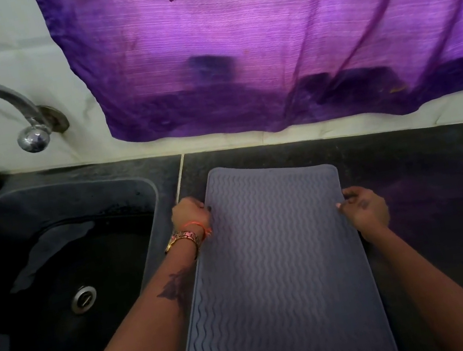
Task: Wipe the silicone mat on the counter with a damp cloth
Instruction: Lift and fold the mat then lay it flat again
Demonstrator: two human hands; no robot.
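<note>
You are standing at the dark desk (408,169) with the grey silicone mat (273,260) lying flat on it, right in front of you. The mat is sitting just beside the sink (146,190), with its long side running away from you. Your left hand (191,216) is pinching the mat's left edge near the far end, fingers curled round it. Your right hand (364,209) is holding the mat's right edge, thumb on top and fingers curled. So the mat is lying between your two hands. A purple curtain (263,46) is hanging over the wall behind, and a tap (26,124) is sticking out over the sink.
</note>
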